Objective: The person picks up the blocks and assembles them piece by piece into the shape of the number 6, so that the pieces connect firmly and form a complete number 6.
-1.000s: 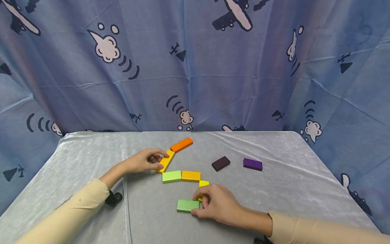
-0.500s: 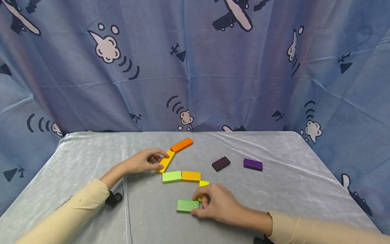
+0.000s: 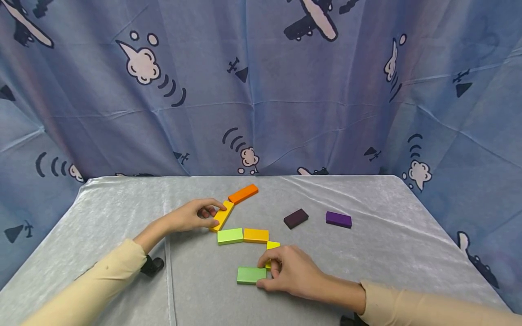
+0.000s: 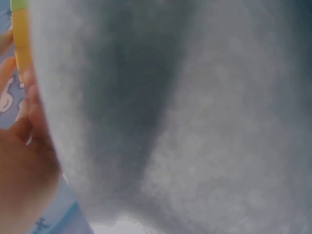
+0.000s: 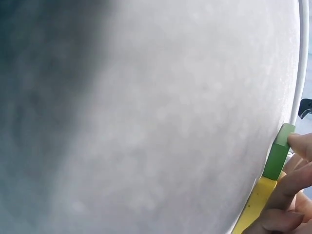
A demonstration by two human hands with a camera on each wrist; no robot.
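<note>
Blocks unmoved since a second ago, left hand [image 3: 192, 216] pinching the yellow-orange block [image 3: 223, 217], right hand [image 3: 294, 274] pinching the green block [image 3: 248, 275], well apart from the desk's [image 3: 383, 258] far edge.

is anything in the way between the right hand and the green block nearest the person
Nothing visible: the right hand grips the green block by its right end. The yellow block lies at that end's far corner, partly hidden by the hand, but doesn't block the hold.
</note>
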